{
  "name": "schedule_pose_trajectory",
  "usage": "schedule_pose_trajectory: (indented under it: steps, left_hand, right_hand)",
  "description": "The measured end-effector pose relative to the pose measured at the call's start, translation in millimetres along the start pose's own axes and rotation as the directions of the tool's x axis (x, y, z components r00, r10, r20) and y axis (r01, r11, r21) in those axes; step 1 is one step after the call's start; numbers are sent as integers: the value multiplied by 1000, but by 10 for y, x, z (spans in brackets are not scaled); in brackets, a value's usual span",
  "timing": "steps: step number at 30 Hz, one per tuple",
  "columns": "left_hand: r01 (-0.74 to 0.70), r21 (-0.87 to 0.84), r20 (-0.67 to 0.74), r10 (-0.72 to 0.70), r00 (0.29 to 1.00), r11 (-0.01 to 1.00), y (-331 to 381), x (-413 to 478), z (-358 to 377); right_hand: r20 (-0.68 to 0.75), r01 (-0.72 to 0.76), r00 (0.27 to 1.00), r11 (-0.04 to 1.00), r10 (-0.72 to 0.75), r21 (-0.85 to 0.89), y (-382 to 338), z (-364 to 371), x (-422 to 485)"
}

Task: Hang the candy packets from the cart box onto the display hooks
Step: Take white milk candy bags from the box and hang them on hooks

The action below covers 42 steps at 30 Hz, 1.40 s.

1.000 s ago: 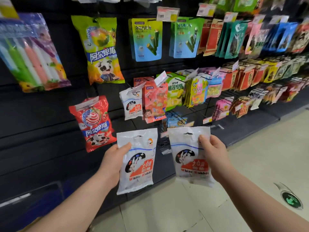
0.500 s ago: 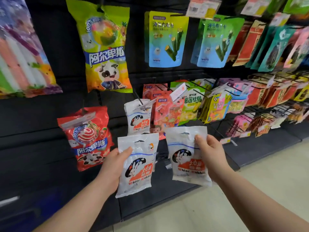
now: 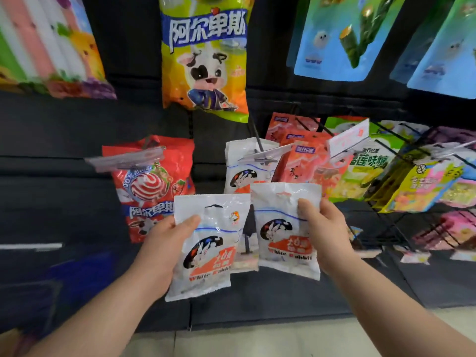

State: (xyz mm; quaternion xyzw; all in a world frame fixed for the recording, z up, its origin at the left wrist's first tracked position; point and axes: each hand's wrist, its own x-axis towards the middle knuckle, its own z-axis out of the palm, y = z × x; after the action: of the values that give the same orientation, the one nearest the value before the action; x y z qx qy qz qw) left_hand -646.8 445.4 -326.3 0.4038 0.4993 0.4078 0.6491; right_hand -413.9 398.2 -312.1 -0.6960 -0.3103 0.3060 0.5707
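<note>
This is a shop aisle given over to sweets and snacks. A black slatted display wall (image 3: 64,197) carries wire hooks (image 3: 257,140) hung with bright packets: a yellow cartoon-cow bag (image 3: 206,60), a red lollipop bag (image 3: 154,184) and blue pouches (image 3: 342,34). A price tag (image 3: 347,139) sits at a hook's end, and pale floor tiles (image 3: 257,341) run below.

Black slatted wall (image 3: 64,140) carries goods on hooks. Top row: striped bag (image 3: 46,47) at left, yellow-green bag (image 3: 206,60) at centre, blue pouches (image 3: 342,34) at right. Lower row, left to right: red bag (image 3: 154,181) behind clear tag holder; white packet (image 3: 242,163) on black hook (image 3: 257,140); pink-red packets (image 3: 301,155); green packets (image 3: 365,166) behind tilted price tag (image 3: 347,137); yellow packets (image 3: 422,186). Pink packets (image 3: 448,228) lower right, blurred. Dark base ledge (image 3: 283,300) under wall; pale floor (image 3: 257,341) below ledge.
</note>
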Motion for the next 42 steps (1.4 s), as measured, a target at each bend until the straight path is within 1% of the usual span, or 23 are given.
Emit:
schedule_pose_trajectory:
  steps: [5, 8, 13, 18, 24, 30, 38, 42]
  left_hand:
    - [-38, -96, -24, 36, 999, 995, -134, 158, 57]
    - [-81, -141, -67, 72, 995, 987, -178, 224, 88]
    - [-141, -157, -116, 123, 986, 978, -217, 299, 143]
    - [-170, -156, -129, 150, 980, 973, -258, 375, 215]
    - [-188, -145, -130, 170, 977, 971, -284, 461, 283]
    - [-208, -148, -120, 191, 974, 967, -261, 461, 338]
    - [-196, -134, -101, 184, 978, 971, -253, 479, 358]
    - [-195, -134, -90, 184, 979, 972, -256, 509, 359]
  right_hand:
    - [75, 77, 994, 994, -83, 79, 100, 160, 247]
    - [92, 137, 985, 984, -148, 113, 106, 265, 340]
    - [116, 201, 967, 959, -227, 198, 76, 393, 451]
    - [120, 187, 966, 940, -229, 286, 73, 479, 524]
    - [86, 177, 973, 929, -215, 324, 46, 554, 637]
    - [60, 187, 975, 940, -212, 284, 61, 598, 727]
    - [35, 200, 977, 955, -213, 219, 70, 684, 818]
    - [10, 196, 979, 952, -204, 234, 97, 790, 958]
